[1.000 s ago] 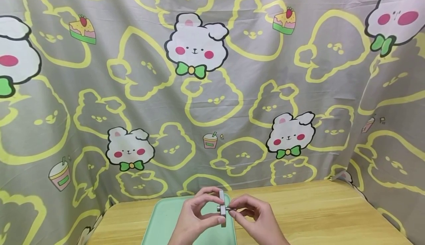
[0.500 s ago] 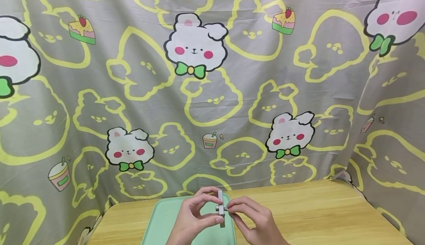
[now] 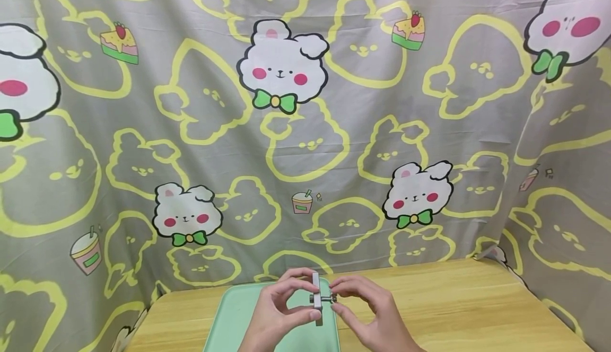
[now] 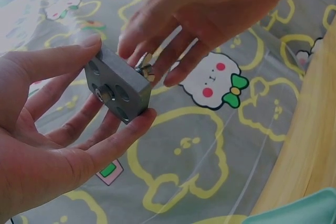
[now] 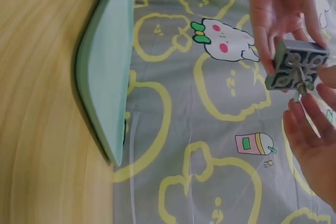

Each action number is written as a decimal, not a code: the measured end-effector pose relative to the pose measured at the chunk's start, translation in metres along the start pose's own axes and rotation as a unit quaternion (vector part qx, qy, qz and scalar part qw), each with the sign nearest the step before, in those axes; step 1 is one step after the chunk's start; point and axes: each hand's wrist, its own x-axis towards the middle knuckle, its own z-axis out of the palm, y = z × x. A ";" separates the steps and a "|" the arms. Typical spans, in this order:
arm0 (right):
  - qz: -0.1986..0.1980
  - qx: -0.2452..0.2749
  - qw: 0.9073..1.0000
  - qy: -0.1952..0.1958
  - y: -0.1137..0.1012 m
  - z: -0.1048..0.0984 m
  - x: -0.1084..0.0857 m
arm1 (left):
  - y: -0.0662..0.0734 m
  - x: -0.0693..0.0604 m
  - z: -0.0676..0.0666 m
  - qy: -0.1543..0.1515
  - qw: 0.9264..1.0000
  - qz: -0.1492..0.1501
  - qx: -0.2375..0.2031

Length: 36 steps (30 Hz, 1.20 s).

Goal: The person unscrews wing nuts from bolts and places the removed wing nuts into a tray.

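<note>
Your left hand pinches the grey metal block by its edges, thumb against fingers, holding it up, seen against the green tray's right side. A bolt runs through the block, wing nut on its end. Your right hand has thumb and fingers spread around the nut; can't tell if they pinch it.
</note>
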 end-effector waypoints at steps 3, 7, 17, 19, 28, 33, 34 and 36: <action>0.147 0.052 0.988 0.007 -0.004 -0.004 0.002 | 0.000 0.001 0.001 0.003 1.000 -0.002 0.006; 0.306 0.137 0.942 0.001 -0.001 -0.008 0.006 | 0.000 0.001 0.002 0.007 1.000 0.000 0.021; 0.419 0.305 0.853 -0.058 0.005 -0.013 0.005 | -0.002 0.000 0.003 -0.015 0.999 0.019 0.028; 0.424 0.316 0.846 -0.064 0.004 -0.013 0.005 | -0.003 0.000 0.004 -0.020 0.999 0.021 0.026; 0.430 0.341 0.833 -0.074 0.004 -0.015 0.003 | -0.003 0.001 0.006 -0.031 0.999 0.003 0.030; 0.417 0.338 0.840 -0.079 0.005 -0.016 0.002 | -0.003 0.001 0.006 -0.032 0.999 -0.002 0.027; 0.414 0.334 0.843 -0.079 0.005 -0.016 0.002 | -0.003 0.001 0.006 -0.031 0.999 -0.003 0.026; 0.409 0.321 0.851 -0.081 0.005 -0.016 0.003 | -0.003 0.001 0.006 -0.029 0.999 -0.003 0.023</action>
